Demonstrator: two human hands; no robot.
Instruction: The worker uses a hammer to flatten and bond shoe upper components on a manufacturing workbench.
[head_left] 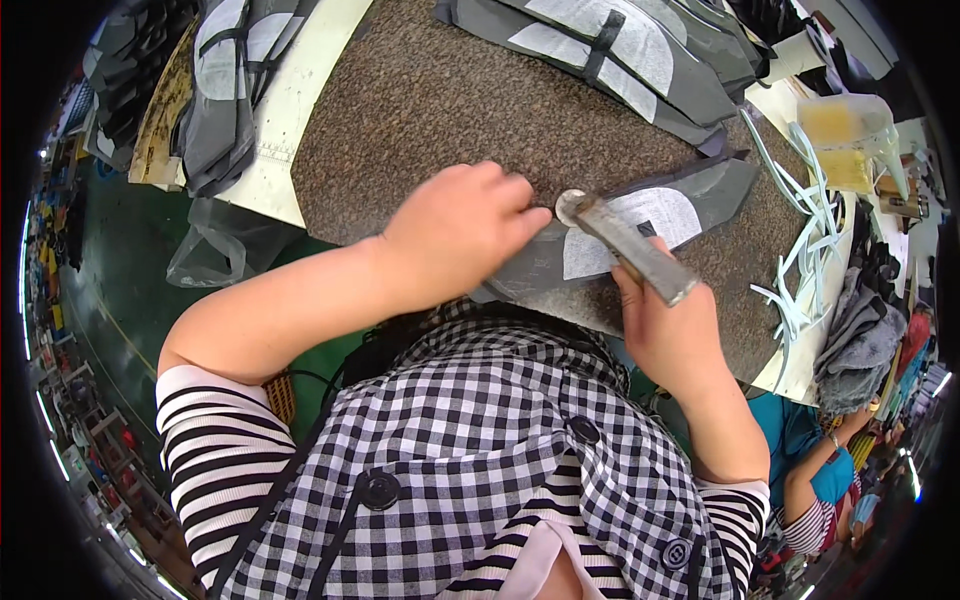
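A dark grey flat cut piece (pixel 720 195) with a white half-round patch lies on the brown speckled work board (pixel 420 110), close to my body. My right hand (pixel 672 325) is closed around a hammer (pixel 640 250). Its round metal face is tilted up beside the piece's far edge, over the white patch. My left hand (pixel 455 225) is closed, fingers curled and pressed together, with the fingertips at the left end of that edge, just left of the hammer head. The palm side is hidden, and part of the piece disappears beneath this hand.
Stacks of similar dark pieces (pixel 640 60) lie at the far side and far left (pixel 225 90). Pale blue strips (pixel 805 240) are strewn at the right edge, near a plastic container (pixel 850 135) with yellowish contents. A grey cloth (pixel 862 325) hangs there. Another person's arm (pixel 810 480) shows lower right.
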